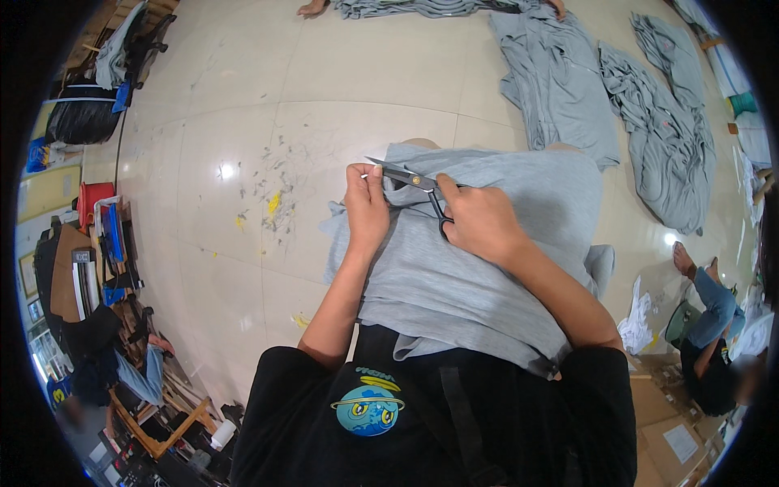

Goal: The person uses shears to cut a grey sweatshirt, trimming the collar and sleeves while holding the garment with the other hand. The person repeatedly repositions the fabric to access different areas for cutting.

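Note:
A light grey knit garment (519, 203) is spread over my lap, its folds bunched toward my waist. My right hand (485, 221) grips a pair of dark-handled scissors (419, 180) by the finger loops. The blades point left, slightly apart, with their tips by my left thumb. Closed in a pinch, my left hand (367, 204) holds a raised edge of the garment beside the blades. A small white bit shows at its fingertips, too small to name. Part of the pinched edge is hidden behind the fingers and blades.
Grey and yellow scraps (274, 203) litter the tiled floor (195, 268) at left. More grey garments (560, 89) lie ahead and at far right. Another person's hand (312, 8) shows at the top edge. A person (714, 325) sits at right near cardboard boxes (669, 438). Cluttered shelves line the left.

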Motion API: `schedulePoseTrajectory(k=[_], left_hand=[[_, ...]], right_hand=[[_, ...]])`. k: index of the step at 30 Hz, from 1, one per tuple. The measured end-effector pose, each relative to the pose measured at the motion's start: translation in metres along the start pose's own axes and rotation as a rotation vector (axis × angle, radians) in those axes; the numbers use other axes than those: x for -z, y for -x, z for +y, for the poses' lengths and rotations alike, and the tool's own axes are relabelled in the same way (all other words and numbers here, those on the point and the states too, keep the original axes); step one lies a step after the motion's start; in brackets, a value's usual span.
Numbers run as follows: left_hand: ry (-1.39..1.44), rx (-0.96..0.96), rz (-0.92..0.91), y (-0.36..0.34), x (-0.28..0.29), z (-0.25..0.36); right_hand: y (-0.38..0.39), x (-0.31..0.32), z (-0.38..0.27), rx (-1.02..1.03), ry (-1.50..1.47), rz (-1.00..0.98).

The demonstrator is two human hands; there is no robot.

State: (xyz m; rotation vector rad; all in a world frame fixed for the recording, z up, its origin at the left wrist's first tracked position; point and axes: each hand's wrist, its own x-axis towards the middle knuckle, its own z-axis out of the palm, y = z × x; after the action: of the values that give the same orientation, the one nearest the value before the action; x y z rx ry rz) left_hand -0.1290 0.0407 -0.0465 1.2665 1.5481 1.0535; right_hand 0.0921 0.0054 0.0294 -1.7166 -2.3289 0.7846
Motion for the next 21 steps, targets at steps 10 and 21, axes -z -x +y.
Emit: schedulePoseTrajectory(k=[10, 21], left_hand=[[0.189, 0.1, -0.043, 0.001, 0.003, -0.009], [0.37, 0.153, -0.383, -0.003, 0.019, -0.001]], right_hand=[[-0.002, -0.004, 0.004, -0.064, -0.007, 0.086], [-0.009, -0.014, 0.028, -0.249, -0.397, 0.26]])
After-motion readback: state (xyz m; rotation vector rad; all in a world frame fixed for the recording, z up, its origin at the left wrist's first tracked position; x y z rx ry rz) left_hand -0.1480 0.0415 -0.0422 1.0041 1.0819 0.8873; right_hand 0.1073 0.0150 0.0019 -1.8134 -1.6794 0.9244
